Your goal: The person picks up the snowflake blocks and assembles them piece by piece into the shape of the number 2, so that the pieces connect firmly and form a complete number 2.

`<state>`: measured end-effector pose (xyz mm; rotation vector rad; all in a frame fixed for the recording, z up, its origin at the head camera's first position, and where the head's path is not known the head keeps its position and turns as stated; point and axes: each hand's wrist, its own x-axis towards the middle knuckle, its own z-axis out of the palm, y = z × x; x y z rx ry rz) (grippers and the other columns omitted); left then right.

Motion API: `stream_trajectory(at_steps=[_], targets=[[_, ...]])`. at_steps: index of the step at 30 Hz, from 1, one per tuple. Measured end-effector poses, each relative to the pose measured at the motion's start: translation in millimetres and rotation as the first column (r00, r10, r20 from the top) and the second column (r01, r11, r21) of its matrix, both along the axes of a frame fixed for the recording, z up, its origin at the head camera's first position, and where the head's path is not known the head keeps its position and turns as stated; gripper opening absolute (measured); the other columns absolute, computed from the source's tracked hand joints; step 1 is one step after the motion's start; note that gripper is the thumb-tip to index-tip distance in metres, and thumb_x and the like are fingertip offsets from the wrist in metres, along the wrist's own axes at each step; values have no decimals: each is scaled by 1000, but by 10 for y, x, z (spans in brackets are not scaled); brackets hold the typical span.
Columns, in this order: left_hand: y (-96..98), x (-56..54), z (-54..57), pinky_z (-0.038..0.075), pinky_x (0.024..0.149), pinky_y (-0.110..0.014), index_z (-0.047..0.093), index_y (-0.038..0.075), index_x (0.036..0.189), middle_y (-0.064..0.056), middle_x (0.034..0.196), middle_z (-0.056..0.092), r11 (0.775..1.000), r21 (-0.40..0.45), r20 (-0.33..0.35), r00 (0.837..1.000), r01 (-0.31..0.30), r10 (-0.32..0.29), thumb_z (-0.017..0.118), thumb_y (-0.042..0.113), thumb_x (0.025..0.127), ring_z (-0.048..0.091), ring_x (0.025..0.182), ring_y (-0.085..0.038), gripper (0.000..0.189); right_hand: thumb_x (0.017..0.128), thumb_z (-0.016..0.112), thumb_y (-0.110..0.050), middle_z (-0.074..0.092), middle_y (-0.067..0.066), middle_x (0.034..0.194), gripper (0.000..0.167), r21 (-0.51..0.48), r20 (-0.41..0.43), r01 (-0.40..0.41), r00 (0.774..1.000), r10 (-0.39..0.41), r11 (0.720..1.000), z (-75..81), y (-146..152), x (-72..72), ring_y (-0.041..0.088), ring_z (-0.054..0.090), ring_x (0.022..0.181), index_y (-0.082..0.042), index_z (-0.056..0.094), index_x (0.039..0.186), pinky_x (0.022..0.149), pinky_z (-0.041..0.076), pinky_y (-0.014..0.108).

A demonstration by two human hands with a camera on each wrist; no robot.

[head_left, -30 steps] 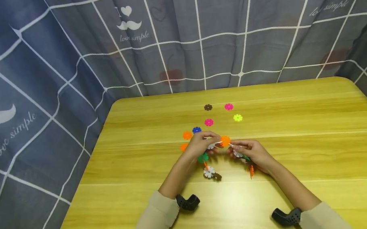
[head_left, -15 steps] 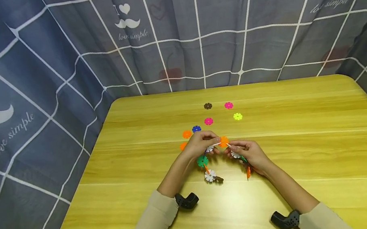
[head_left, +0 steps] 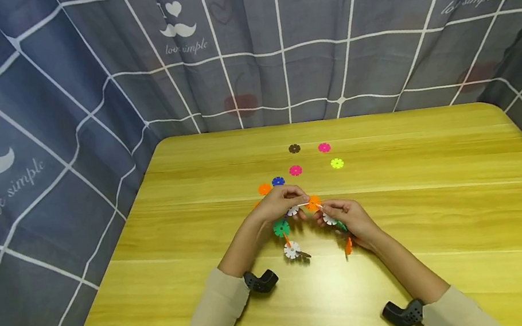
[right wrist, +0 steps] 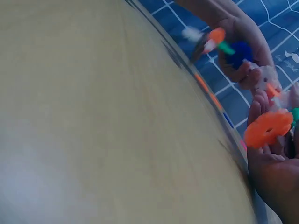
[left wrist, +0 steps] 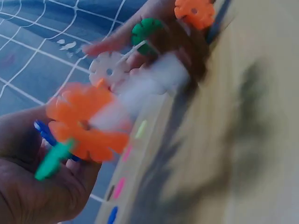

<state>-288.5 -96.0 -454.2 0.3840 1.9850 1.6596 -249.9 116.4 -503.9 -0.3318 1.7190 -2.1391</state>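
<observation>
In the head view both hands hold one chain of slotted flower-shaped plastic discs above the table. My left hand (head_left: 278,202) pinches a white piece beside the orange disc (head_left: 313,203) in the middle. From its side hang a green disc (head_left: 281,228), a white disc (head_left: 292,249) and a brown disc (head_left: 304,254). My right hand (head_left: 353,220) pinches the chain right of the orange disc, by another white disc (head_left: 330,220); an orange disc (head_left: 348,246) dangles below. A blue disc (left wrist: 43,131) shows near the left palm in the left wrist view. Fingers partly hide the joints.
Loose discs lie on the wooden table (head_left: 191,245) beyond the hands: brown (head_left: 294,148), pink (head_left: 324,148), yellow-green (head_left: 337,163), blue (head_left: 278,181) and orange (head_left: 264,188) among them. A grey checked curtain (head_left: 248,31) surrounds the table's back and sides.
Both hands have shifted slightly left with the chain, and the hanging left end has swung left. Each hand keeps its hold. The loose discs lie where they were.
</observation>
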Motion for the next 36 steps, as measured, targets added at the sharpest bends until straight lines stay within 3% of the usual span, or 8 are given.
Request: stream_trajectory(at_steps=[5,9,16,22,26,29,32,36], targets=[[-112,-53,7,51,67,-36,62,-3,107,-11,95,60,997,12,91,993,-70,69,56,15,93,61,65,-21,24,93,14,-62,26,19,146,79,-63,100,-44,994,50,997,48,-29,42,44,22,131,-3,38,139,102,22,51],[-154,-70,-12,51,66,-33,61,-2,113,-10,93,61,995,-22,115,989,-94,96,54,19,95,60,64,-17,29,94,3,-58,3,16,152,78,-138,79,-114,989,126,984,57,-36,84,40,-5,136,-1,23,144,103,-9,60],[-242,-104,0,48,62,-32,64,2,110,-9,99,60,990,9,73,987,-143,142,60,24,91,54,63,-20,29,100,13,-45,37,32,134,66,-224,43,-129,989,142,966,20,-73,123,38,47,115,5,19,143,100,36,42],[-439,-154,42,42,59,-28,62,3,111,-8,103,58,969,64,103,967,-240,233,63,26,89,49,62,-14,32,96,49,-9,43,37,124,46,-198,-65,-90,995,79,976,-87,-116,135,27,58,103,8,31,135,91,46,38],[-518,-148,89,47,66,-28,62,4,111,-11,112,58,988,26,31,988,-153,152,60,29,90,52,80,-15,32,91,57,-3,50,36,117,39,-162,-104,-20,995,3,987,-111,-133,150,26,61,96,10,40,124,83,50,36],[-524,-124,134,46,70,-28,65,7,106,-9,111,60,994,-100,-90,995,-45,36,59,30,91,51,90,-16,29,91,58,-5,51,37,114,35,-158,-101,-8,995,-9,987,-109,-140,156,24,62,92,11,44,119,80,51,36],[-490,-82,187,44,72,-29,68,12,101,-3,101,62,957,-290,-221,971,25,-93,60,32,91,51,89,-16,24,91,59,-8,49,40,113,34,-157,-97,-14,995,-1,988,-106,-147,156,24,63,90,10,46,117,80,51,38],[-409,-28,232,46,74,-29,67,14,103,4,97,62,883,-464,-333,909,71,-248,63,34,88,55,89,-14,25,90,59,-8,50,41,111,31,-155,-102,-16,995,0,988,-95,-157,154,23,64,87,10,47,113,80,51,42]])
